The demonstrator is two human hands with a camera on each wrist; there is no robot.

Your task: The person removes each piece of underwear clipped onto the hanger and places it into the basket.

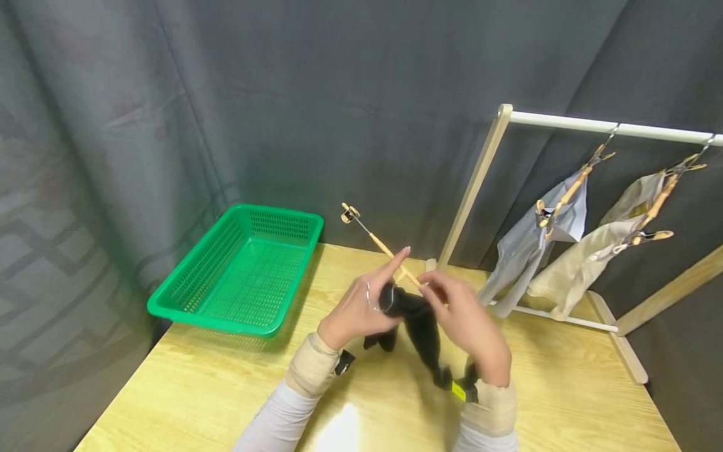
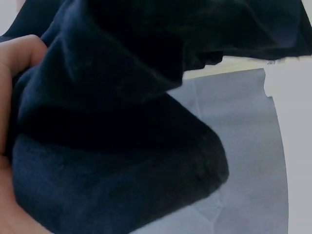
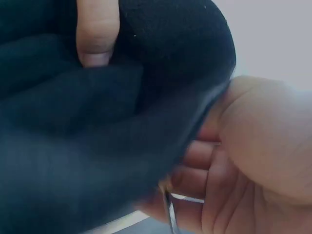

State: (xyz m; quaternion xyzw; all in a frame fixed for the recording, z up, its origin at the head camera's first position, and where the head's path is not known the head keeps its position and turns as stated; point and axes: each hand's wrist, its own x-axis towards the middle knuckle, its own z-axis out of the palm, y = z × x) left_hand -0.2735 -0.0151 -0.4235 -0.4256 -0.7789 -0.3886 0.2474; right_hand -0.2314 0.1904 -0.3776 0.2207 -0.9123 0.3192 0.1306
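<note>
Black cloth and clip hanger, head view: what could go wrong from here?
The black cloth is bunched and may get clipped with a fold caught in it.
The far clip of the hanger grips nothing, so the cloth could hang lopsided or slip if left that way.
The wire hook curves by the left hand and might snag the cloth.

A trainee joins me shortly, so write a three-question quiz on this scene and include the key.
1. True or false: the green plastic basket has no garments in it.

2. Multiple choice: which garment does the left hand touch?
A. the beige garment
B. the black garment
C. the pale grey garment

3. Count: how many clip hangers show hanging on the clothes rack?

Key: 1. True. 2. B. 3. Two.
</note>
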